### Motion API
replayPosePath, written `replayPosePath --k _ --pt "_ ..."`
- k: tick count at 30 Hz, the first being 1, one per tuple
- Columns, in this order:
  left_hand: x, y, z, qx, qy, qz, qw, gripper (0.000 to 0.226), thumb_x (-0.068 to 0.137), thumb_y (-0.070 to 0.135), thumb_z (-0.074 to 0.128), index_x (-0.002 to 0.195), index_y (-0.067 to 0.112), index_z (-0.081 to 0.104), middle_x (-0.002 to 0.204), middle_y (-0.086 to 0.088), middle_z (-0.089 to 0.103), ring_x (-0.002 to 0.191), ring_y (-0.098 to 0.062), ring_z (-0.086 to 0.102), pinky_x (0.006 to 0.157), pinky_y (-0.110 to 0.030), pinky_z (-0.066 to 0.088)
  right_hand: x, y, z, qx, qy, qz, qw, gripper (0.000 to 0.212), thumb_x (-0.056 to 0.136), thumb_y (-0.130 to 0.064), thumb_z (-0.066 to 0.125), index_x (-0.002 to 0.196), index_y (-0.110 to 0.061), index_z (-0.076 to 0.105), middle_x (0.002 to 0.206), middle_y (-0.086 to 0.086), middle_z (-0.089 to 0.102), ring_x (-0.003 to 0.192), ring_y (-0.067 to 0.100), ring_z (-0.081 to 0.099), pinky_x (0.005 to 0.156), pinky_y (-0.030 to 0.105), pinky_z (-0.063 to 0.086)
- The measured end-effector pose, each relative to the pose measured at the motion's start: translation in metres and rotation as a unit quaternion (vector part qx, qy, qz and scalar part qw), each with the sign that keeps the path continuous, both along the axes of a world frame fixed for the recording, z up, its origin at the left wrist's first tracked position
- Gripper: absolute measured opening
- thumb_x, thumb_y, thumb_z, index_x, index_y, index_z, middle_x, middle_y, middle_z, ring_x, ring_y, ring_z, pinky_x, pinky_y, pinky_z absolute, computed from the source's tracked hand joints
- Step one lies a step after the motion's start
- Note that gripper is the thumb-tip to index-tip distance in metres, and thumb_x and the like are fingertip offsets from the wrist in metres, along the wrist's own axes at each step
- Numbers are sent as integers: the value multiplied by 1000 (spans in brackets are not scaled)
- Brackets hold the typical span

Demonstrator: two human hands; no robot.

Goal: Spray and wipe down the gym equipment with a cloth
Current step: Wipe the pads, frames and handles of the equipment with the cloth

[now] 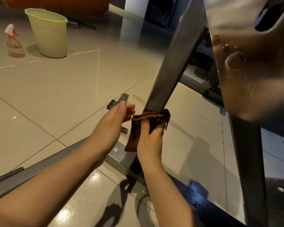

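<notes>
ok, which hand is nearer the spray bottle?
Left. The left hand is open beside the cloth, on the spray bottle side; the right hand grips the cloth, further away.

Brown cloth [138,126] against slanted steel post [174,66]

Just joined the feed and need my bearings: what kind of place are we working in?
Probably an indoor gym or workout room. A slanted steel frame post of an exercise machine rises from a tiled floor, and a spray bottle and a bucket stand on the floor behind.
</notes>
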State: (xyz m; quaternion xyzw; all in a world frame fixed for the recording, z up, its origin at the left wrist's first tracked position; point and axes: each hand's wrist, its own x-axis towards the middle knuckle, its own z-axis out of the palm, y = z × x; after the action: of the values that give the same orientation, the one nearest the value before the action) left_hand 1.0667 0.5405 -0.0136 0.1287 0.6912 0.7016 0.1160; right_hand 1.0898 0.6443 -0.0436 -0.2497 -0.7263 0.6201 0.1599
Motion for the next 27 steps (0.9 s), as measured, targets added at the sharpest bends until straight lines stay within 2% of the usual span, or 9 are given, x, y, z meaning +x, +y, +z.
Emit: replayPosePath --k 3,5,10,13,16,18,22,25,27 --pt "5 -7 -16 -8 -22 -11 1000 47 93 57 20 115 40 58 119 19 61 111 4 54 93 -20 39 -1 -3 9 69 44 -54 995 51 99 -38 46 147 -25 32 145 -2 38 121 14 48 97 30 47" --pt "8 -10 -24 6 -44 -40 998 58 82 66 22 122 42 56 124 20 60 118 3 52 105 -28 36 -5 0 32 103 119 -75 985 50 100 -37 46 147 -25 33 148 -3 37 128 15 46 101 33 48" --pt "14 -5 -32 39 -92 -61 993 58 79 67 25 126 45 51 126 19 62 123 2 51 113 -35 33 -32 14 74 89 257 -63 960 64 95 -47 50 150 -29 23 144 -6 44 126 7 46 84 1 40" --pt "14 -4 -37 21 -106 -46 993 62 80 65 27 128 39 54 130 15 59 123 -2 51 113 -38 33 -26 19 31 64 183 -22 981 80 89 -55 53 153 -37 9 150 -7 39 129 8 40 86 3 37" --pt "17 -4 -43 2 -119 -48 992 46 97 50 26 123 35 60 130 14 58 122 -4 51 112 -37 35 -10 20 -34 50 51 21 997 78 92 -46 54 153 -38 7 147 -5 43 132 16 42 110 34 36" --pt "20 -5 -46 -7 -147 -43 988 40 95 46 34 121 31 61 129 12 59 121 -5 52 112 -38 34 -4 18 -67 59 -26 31 997 75 92 -51 52 153 -34 11 141 -2 50 127 20 48 111 44 37" --pt "20 -8 -56 -44 -180 -37 982 51 88 52 40 134 31 50 137 9 52 123 -9 47 114 -42 32 1 26 -100 115 -145 77 980 58 97 -48 46 143 -18 30 116 1 56 104 21 55 93 33 44" --pt "15 -10 -66 -54 -191 -44 979 67 78 61 38 135 28 52 138 12 53 123 -6 49 113 -38 32 3 26 -126 50 -217 117 968 47 100 -45 41 134 -12 39 115 6 58 104 25 57 89 32 47" --pt "14 -11 -73 -42 -207 -44 976 65 79 63 37 132 29 55 135 14 56 125 -5 49 113 -38 31 4 20 -142 16 -219 108 970 47 101 -44 39 128 -7 49 112 10 61 102 25 58 77 26 45"
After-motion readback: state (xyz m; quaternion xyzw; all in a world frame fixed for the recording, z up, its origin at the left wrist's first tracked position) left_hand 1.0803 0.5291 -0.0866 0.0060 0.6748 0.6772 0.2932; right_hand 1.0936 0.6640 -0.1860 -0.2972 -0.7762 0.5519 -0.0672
